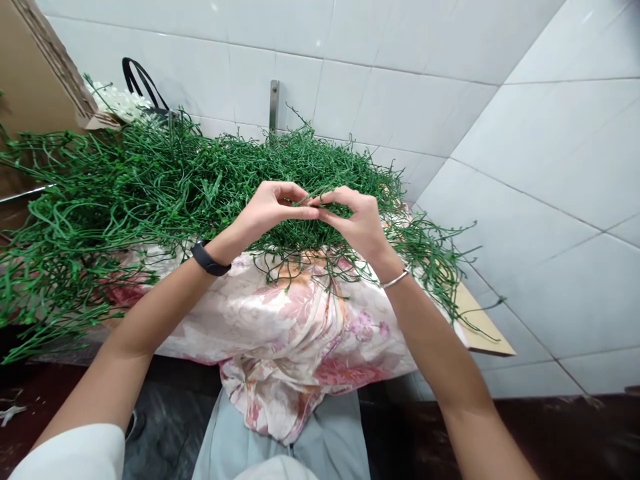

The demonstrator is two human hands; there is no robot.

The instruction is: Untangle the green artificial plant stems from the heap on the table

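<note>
A big heap of thin green plastic stems (150, 180) lies on a floral pink cloth (280, 327) that covers a low surface in front of me. My left hand (270, 210), with a black band on the wrist, and my right hand (353, 220), with a silver bangle, meet above the heap. Both pinch the same short green stem (313, 200) between thumb and fingertips, the fingers curled closed around it.
White tiled walls (525, 167) stand behind and to the right. A brown cardboard piece (480, 327) sticks out from under the heap at the right. A black bag handle (140, 80) and white flowers (117, 100) show at the back left. The floor is dark.
</note>
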